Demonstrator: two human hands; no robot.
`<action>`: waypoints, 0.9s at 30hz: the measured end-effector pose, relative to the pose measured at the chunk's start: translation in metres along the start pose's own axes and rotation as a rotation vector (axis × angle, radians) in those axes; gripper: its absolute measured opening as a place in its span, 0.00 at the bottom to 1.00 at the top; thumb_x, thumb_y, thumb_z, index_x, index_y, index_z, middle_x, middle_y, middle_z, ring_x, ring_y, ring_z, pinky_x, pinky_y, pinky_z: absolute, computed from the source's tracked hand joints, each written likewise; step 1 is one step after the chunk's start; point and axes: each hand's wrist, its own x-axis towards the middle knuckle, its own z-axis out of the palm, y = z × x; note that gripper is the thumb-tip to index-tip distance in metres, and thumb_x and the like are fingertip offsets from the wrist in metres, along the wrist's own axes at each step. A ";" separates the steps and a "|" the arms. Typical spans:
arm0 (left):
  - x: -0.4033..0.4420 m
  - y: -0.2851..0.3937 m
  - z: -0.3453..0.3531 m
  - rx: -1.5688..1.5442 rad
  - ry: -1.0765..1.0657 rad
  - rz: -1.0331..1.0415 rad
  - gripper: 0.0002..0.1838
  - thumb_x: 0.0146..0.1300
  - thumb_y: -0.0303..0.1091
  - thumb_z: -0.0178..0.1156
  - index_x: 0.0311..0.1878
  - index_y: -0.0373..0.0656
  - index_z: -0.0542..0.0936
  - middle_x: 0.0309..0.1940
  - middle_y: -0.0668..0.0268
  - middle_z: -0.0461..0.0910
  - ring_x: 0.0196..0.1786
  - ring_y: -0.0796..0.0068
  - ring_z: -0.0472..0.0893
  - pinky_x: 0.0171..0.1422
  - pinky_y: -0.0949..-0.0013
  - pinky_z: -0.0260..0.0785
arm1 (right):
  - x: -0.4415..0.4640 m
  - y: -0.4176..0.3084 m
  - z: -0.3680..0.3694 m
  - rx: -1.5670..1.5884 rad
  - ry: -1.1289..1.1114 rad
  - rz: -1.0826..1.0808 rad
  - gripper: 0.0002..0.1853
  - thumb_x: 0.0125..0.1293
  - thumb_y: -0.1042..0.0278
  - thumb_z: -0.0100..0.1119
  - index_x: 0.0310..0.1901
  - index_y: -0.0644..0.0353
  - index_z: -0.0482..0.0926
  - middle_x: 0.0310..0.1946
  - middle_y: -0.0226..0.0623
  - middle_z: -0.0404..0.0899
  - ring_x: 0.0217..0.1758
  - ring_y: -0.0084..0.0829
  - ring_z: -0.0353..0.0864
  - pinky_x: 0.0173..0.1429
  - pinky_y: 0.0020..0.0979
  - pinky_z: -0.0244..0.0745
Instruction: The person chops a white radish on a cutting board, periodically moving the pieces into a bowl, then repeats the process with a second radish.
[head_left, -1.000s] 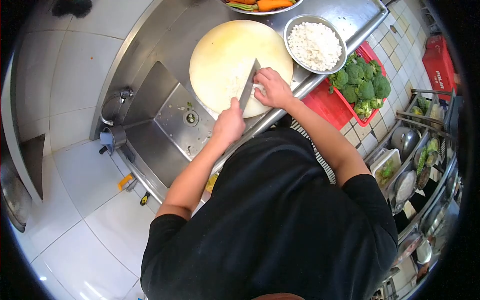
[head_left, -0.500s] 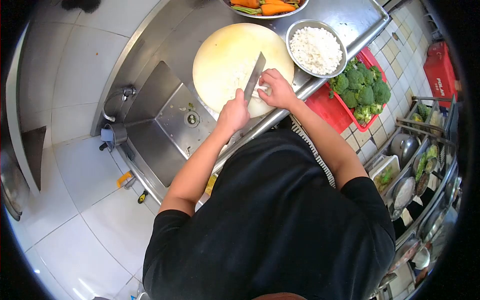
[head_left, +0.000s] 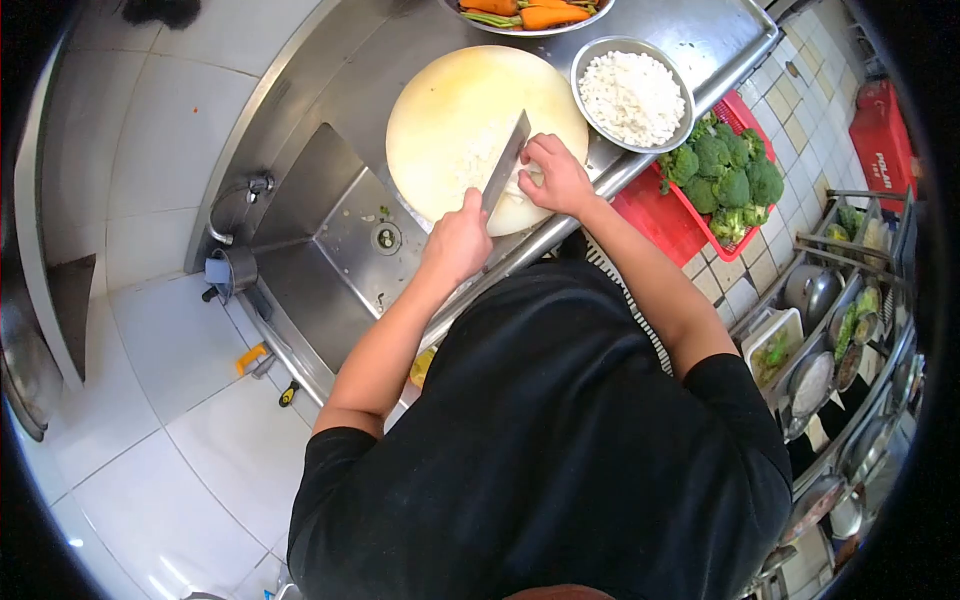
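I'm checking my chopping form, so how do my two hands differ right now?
Your left hand is closed around the handle of the knife, while your right hand has its fingers curled close beside the blade. The left hand is on the side toward the sink; the right hand is on the side toward the broccoli. Both are bare and at the round board.

The board (head_left: 455, 95) is pale yellow, and the bits (head_left: 478, 160) on it are white. The knife (head_left: 507, 162) is grey. The carrots (head_left: 553, 17) are orange, the broccoli (head_left: 733, 187) green, and its basket (head_left: 744, 116) red. The shirt (head_left: 540, 420) is black.
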 end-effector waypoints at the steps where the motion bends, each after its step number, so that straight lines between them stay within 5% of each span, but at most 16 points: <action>1: -0.005 0.002 -0.002 0.006 -0.025 -0.013 0.14 0.77 0.33 0.53 0.57 0.35 0.67 0.33 0.32 0.83 0.41 0.28 0.84 0.50 0.34 0.73 | 0.002 0.002 0.001 0.001 0.007 -0.018 0.11 0.56 0.69 0.67 0.40 0.59 0.79 0.43 0.42 0.79 0.52 0.47 0.78 0.58 0.43 0.77; 14: 0.012 -0.007 0.019 0.037 -0.055 0.013 0.15 0.76 0.33 0.52 0.57 0.34 0.64 0.32 0.32 0.82 0.40 0.28 0.84 0.48 0.34 0.74 | -0.003 -0.002 0.003 -0.014 0.121 -0.014 0.07 0.55 0.71 0.66 0.36 0.56 0.80 0.39 0.38 0.79 0.48 0.44 0.80 0.52 0.42 0.80; 27: 0.045 0.006 0.032 0.006 0.005 0.015 0.14 0.75 0.33 0.53 0.56 0.36 0.66 0.36 0.34 0.84 0.44 0.31 0.85 0.50 0.37 0.76 | -0.006 0.000 0.003 -0.044 0.119 0.004 0.10 0.56 0.69 0.67 0.40 0.58 0.80 0.45 0.44 0.77 0.54 0.48 0.77 0.59 0.44 0.76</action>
